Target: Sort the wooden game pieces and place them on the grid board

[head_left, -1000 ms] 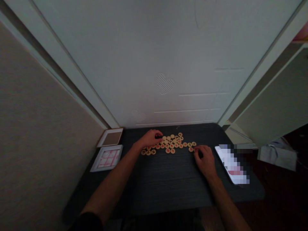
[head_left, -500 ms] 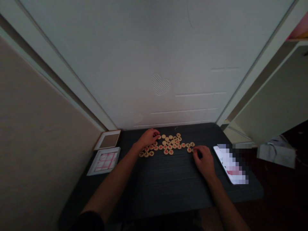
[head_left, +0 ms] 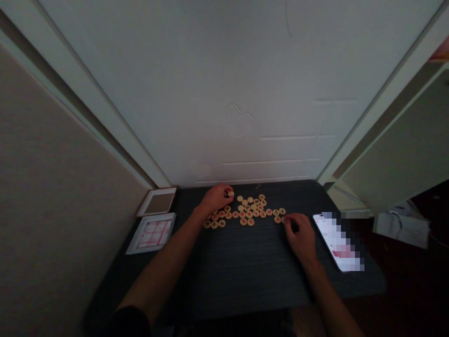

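Several round wooden game discs (head_left: pixel 249 211) with red or black marks lie in a loose cluster at the far side of a dark table (head_left: pixel 242 267). My left hand (head_left: pixel 218 198) is raised a little at the cluster's left end, its fingers pinched on one pale disc (head_left: pixel 230 193). Curled fingers of my right hand (head_left: pixel 299 233) rest on the table, their tips touching a disc (head_left: pixel 282 219) at the cluster's right end.
Two shallow box halves lie at the table's left edge: a brown-lined one (head_left: pixel 158 202) and a white one with a red grid (head_left: pixel 152 233). A phone (head_left: pixel 337 239) lies at the right edge. A white panel with a heart emblem (head_left: pixel 239 119) rises behind.
My left hand has picked one disc up from the cluster's left end and lifted it slightly. My right hand has stayed at the right end.
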Available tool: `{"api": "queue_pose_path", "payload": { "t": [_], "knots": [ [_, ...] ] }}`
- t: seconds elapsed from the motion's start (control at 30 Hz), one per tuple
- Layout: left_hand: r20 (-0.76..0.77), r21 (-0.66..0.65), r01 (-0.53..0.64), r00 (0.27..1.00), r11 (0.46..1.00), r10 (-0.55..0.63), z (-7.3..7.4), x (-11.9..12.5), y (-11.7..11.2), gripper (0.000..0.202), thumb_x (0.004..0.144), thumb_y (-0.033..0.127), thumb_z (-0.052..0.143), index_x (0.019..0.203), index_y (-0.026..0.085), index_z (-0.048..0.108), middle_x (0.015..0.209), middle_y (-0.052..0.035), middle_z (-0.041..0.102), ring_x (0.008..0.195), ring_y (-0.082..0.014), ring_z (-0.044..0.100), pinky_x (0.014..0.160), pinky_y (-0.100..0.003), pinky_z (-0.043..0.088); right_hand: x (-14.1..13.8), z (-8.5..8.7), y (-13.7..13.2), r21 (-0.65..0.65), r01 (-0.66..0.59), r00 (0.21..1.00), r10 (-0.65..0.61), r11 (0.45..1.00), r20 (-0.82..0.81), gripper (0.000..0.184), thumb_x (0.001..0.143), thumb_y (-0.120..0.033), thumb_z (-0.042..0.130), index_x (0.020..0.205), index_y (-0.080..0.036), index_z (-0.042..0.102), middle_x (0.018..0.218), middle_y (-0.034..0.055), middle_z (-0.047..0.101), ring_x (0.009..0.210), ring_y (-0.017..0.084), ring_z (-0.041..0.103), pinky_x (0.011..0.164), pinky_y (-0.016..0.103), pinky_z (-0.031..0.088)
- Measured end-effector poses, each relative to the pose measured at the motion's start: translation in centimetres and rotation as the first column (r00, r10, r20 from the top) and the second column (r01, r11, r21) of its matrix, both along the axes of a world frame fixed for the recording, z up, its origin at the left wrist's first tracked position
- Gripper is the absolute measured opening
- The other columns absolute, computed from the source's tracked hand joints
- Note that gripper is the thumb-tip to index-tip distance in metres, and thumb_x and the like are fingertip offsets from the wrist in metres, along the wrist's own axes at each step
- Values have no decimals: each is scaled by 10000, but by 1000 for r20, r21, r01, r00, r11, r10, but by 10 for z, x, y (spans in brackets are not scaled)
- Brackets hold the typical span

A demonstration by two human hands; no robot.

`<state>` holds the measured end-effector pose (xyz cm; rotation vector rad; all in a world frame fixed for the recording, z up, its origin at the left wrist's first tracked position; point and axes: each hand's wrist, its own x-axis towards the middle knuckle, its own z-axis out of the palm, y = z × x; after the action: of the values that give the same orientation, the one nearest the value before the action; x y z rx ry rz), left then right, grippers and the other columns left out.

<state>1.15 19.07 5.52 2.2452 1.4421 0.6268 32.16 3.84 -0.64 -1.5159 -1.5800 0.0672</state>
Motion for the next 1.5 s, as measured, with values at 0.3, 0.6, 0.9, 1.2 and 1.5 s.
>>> {"api": "queue_pose_path", "payload": {
  "t": [0.3, 0.6, 0.9, 1.2, 1.5],
  "knots": [
    [559, -270, 312, 821, 911, -116, 5, 35, -112, 262, 916, 351, 640, 1128, 208, 694, 1152, -81, 697, 961, -178, 686, 845, -314, 562, -29, 12, -17, 119, -256, 967, 253, 959, 42, 250, 911, -225, 613, 1159, -227, 640, 1075, 96, 673, 1007, 248, 643, 897, 421, 542],
    [669, -447, 466, 741, 763, -60, -27, 42, -147, 223, 905, 333, 649, 1037, 173, 729, 1008, -67, 734, 921, -186, 686, 839, -306, 535, -56, 8, -26, -135, -523, 826, 540, 841, 163, 116, 908, -284, 638, 936, -215, 550, 873, 46, 639, 796, 192, 600, 704, 317, 494],
    [556, -318, 363, 820, 876, -138, -24, 44, -155, 191, 933, 322, 607, 1003, 186, 722, 971, -47, 736, 897, -170, 677, 829, -278, 525, -58, 3, -24, -181, -485, 776, 516, 856, 363, 230, 983, -277, 541, 762, -215, 516, 697, 7, 560, 661, 160, 528, 633, 287, 373],
    [595, -358, 372, 798, 856, -98, -22, 45, -155, 249, 976, 342, 554, 1142, 205, 678, 1074, -51, 739, 960, -173, 684, 852, -288, 531, -55, 4, -23, -245, -447, 812, 505, 860, 291, 289, 1042, -296, 424, 795, -207, 544, 706, 11, 585, 629, 142, 550, 622, 272, 400],
    [591, -363, 349, 803, 864, -76, -34, 51, -157, 243, 885, 311, 676, 1101, 203, 680, 921, -28, 723, 835, -154, 673, 780, -284, 551, -53, 3, -19, -332, -475, 799, 558, 815, 225, 398, 1077, -301, 308, 794, -208, 573, 679, 6, 610, 618, 146, 586, 625, 277, 408]
  ]
}}
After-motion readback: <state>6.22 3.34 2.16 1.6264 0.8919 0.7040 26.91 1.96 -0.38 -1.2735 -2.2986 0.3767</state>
